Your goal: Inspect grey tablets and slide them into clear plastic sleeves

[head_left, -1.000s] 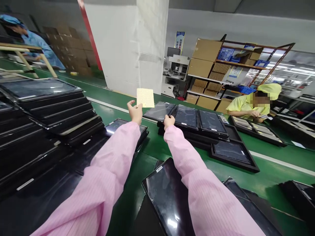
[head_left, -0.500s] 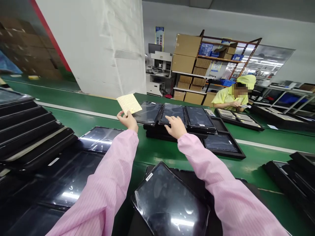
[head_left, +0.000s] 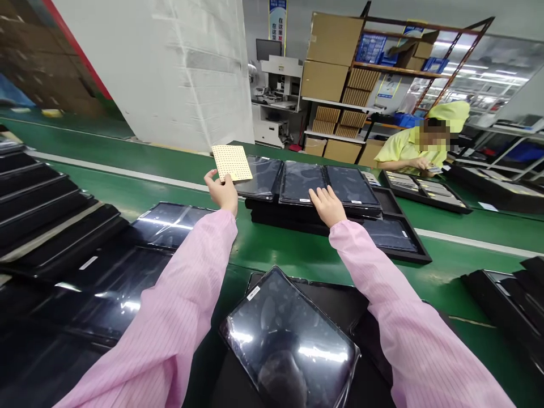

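My left hand [head_left: 222, 191] pinches a tan sheet of small round stickers [head_left: 232, 162] by its near edge, holding it above the green belt. My right hand [head_left: 327, 205] lies flat, fingers stretched out, on the middle one of three dark screen panels [head_left: 302, 182] wrapped in clear film. Those panels sit side by side on a stack of black trays [head_left: 280, 215] across the belt. Another wrapped screen panel [head_left: 289, 340] lies on a tray right in front of me.
Stacks of black trays [head_left: 55, 226] fill the left side, and more trays [head_left: 505, 289] sit at the right. A person in yellow [head_left: 414, 153] works at the far side of the green belt [head_left: 280, 249]. Behind stand a wrapped white pillar [head_left: 170, 73] and shelves of cardboard boxes [head_left: 340, 68].
My right hand has shifted right along the row of panels and flattened on the middle one. The left hand has tipped the sticker sheet flatter; the view has dropped lower.
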Demonstrator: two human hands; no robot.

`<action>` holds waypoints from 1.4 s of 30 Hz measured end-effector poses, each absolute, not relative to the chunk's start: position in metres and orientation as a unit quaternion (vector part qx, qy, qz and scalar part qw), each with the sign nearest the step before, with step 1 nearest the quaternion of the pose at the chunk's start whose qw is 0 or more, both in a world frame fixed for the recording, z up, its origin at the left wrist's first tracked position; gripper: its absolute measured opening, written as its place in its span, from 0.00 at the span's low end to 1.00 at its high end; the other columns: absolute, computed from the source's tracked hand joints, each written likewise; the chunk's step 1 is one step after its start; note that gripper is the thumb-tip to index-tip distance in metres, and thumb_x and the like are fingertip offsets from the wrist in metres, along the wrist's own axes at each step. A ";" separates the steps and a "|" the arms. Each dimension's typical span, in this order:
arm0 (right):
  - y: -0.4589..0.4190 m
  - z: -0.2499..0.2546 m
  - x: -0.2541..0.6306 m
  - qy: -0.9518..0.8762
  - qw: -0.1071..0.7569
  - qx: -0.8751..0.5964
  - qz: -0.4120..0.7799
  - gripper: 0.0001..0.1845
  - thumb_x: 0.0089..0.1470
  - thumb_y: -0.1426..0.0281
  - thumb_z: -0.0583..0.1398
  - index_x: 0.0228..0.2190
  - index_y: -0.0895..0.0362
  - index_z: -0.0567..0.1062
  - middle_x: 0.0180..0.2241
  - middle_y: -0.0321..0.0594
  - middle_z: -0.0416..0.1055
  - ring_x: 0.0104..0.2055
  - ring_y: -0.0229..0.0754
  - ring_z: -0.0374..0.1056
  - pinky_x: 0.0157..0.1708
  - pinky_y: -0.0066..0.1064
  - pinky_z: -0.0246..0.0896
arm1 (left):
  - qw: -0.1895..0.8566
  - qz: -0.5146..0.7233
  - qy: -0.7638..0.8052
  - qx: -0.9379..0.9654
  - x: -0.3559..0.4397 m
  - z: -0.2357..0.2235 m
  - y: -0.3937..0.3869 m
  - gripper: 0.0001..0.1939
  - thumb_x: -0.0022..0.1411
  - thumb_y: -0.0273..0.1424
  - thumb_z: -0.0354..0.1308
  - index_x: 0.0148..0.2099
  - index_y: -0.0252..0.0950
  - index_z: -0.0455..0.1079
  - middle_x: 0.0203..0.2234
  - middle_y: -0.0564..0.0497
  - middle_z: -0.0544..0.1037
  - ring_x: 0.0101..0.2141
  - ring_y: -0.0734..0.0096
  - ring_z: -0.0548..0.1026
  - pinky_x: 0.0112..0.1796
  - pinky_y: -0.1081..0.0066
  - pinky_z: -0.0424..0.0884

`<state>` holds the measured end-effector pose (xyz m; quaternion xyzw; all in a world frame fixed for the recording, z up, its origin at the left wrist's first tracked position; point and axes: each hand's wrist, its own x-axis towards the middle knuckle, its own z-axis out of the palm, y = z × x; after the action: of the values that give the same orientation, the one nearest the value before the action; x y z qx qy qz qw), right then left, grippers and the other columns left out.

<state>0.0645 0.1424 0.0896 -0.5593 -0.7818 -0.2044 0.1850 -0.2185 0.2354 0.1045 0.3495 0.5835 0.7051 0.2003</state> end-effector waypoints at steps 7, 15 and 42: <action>0.141 0.081 0.068 -0.759 0.202 -0.577 -0.226 0.27 0.60 0.80 0.52 0.59 0.63 0.72 0.57 0.60 0.74 0.59 0.58 0.71 0.64 0.58 0.60 | 0.243 0.692 0.546 0.405 -0.206 0.114 0.227 0.14 0.64 0.23 0.56 0.50 0.38 0.59 0.27 0.55 0.76 0.29 0.68 0.80 0.38 0.69 0.74; 0.133 0.079 0.055 -0.737 0.217 -0.609 -0.196 0.31 0.57 0.78 0.54 0.61 0.58 0.70 0.60 0.57 0.71 0.63 0.61 0.67 0.62 0.59 0.60 | 0.264 0.624 0.540 0.498 -0.219 0.132 0.210 0.13 0.61 0.23 0.59 0.48 0.38 0.64 0.27 0.55 0.78 0.28 0.70 0.80 0.36 0.72 0.74; 0.084 0.165 -0.022 -0.778 0.371 -0.506 0.035 0.10 0.60 0.66 0.60 0.37 0.52 0.82 0.38 0.40 0.83 0.39 0.46 0.78 0.61 0.51 0.60 | 0.315 0.385 0.406 0.767 -0.207 0.153 0.097 0.23 0.52 0.17 0.51 0.44 0.39 0.80 0.41 0.51 0.83 0.40 0.66 0.79 0.47 0.67 0.76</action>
<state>-0.0217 0.0835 0.1651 -0.5061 -0.7777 0.0354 0.3713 -0.2067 0.0972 0.1527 0.7666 0.4058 0.3855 0.3148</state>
